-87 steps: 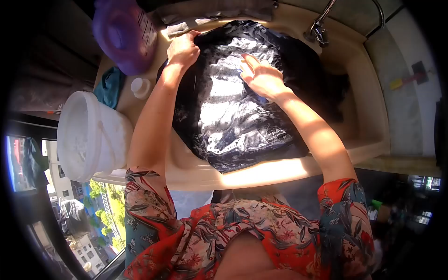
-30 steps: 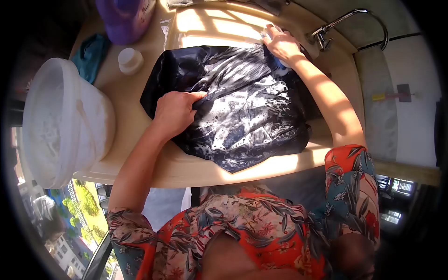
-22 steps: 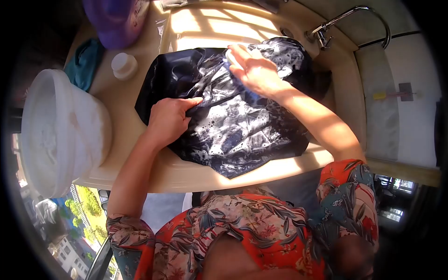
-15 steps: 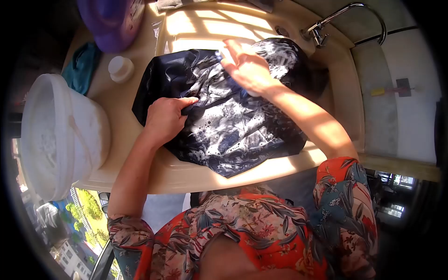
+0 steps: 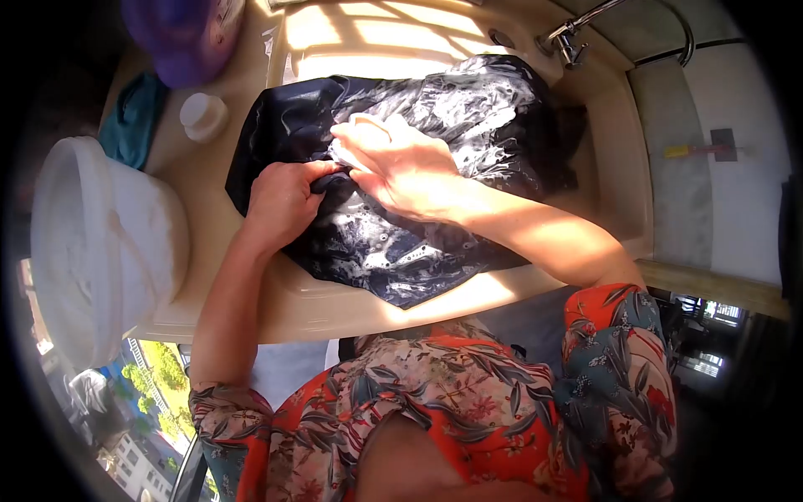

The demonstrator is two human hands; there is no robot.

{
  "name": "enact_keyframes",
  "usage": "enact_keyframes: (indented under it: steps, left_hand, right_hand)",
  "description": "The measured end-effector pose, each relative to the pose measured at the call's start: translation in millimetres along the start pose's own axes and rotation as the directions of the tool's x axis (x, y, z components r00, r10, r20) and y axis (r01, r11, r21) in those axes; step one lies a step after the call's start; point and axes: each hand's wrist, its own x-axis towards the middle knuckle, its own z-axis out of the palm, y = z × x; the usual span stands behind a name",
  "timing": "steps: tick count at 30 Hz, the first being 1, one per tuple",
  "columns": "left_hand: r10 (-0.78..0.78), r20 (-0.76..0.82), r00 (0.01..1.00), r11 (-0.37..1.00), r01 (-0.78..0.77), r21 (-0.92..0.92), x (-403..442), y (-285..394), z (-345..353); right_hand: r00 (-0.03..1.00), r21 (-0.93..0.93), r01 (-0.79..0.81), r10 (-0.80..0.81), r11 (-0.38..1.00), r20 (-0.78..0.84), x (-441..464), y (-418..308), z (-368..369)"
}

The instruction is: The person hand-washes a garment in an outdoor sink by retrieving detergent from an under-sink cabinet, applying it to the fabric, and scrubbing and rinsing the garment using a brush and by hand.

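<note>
Blouse (image 5: 452, 376) fabric, flowered in red, cream and teal, lay nearest, just before the sunlit front edge of the beige sink (image 5: 468, 297). Dark cloth (image 5: 393, 255), wet and streaked with white suds, was spread over that edge and across the sink, its corner pointing toward the blouse. On the cloth's left part, the left hand (image 5: 283, 201) was partly closed, index finger stretched out and pressing down; whether it pinched a fold I cannot tell. The right hand (image 5: 410, 171) lay palm down just beside it, fingers close together and bent a little; something pale showed at their tips, too hidden to name. To the left stood a white bucket (image 5: 150, 243), its mouth tilted outward. Beyond it were a white cap (image 5: 203, 116) and a crumpled teal rag (image 5: 132, 121), then a purple jug (image 5: 184, 42). At the far right, a drain (image 5: 500, 38) sat near the chrome tap (image 5: 570, 46).
</note>
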Motion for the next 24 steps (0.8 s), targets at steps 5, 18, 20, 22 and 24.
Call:
enact_keyframes:
  steps: [5,18,20,22,24]
  left_hand:
    - [-0.012,-0.011,1.000,1.000,0.012,0.003,2,10,-2]
    - [-0.016,-0.027,1.000,0.992,0.013,-0.123,5,-7,2]
    - [-0.070,0.006,0.998,0.966,0.070,-0.247,7,-16,1]
    - [-0.124,0.023,0.992,0.887,0.121,-0.446,11,-39,3]
    - [-0.135,0.032,0.990,0.808,0.129,-0.575,16,-66,5]
  right_hand:
    - [0.912,0.001,-0.346,0.336,0.938,-0.237,79,146,-28]
    - [0.905,0.145,-0.364,0.386,0.920,-0.181,90,166,-32]
    - [0.927,0.028,-0.270,0.268,0.962,-0.264,102,166,-41]
    - [0.947,-0.049,-0.150,0.129,0.987,-0.294,106,143,-47]
    - [0.948,-0.096,-0.026,-0.006,0.995,-0.318,108,121,-52]
